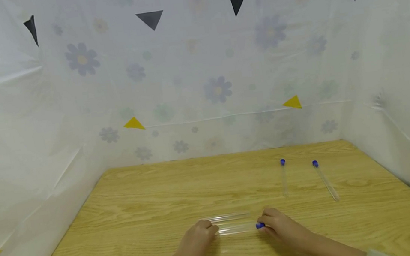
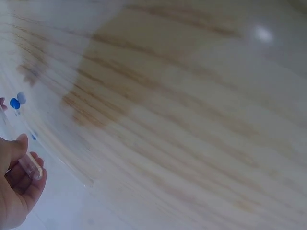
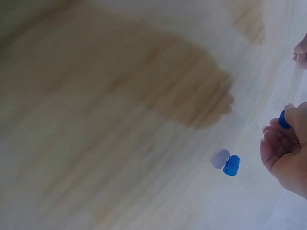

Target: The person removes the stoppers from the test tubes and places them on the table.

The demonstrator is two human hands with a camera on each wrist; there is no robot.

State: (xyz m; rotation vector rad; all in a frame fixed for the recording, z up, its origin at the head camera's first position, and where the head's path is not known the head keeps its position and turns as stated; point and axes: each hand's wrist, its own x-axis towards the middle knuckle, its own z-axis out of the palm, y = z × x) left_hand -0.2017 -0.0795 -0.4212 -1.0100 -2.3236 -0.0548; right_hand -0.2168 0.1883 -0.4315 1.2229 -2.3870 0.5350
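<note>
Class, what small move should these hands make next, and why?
Probably the right hand should press the blue cap onto the clear tube: it pinches the cap at one end, the left hand holds the other, and two farther tubes wear blue caps.

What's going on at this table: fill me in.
Someone holds a clear tube crosswise: the left hand grips one end while the right hand pinches a blue cap at the other. Whether the cap is fully on, I can't tell. A second tube lies just beyond, and two blue-capped tubes lie farther back on the right of the table.
</note>
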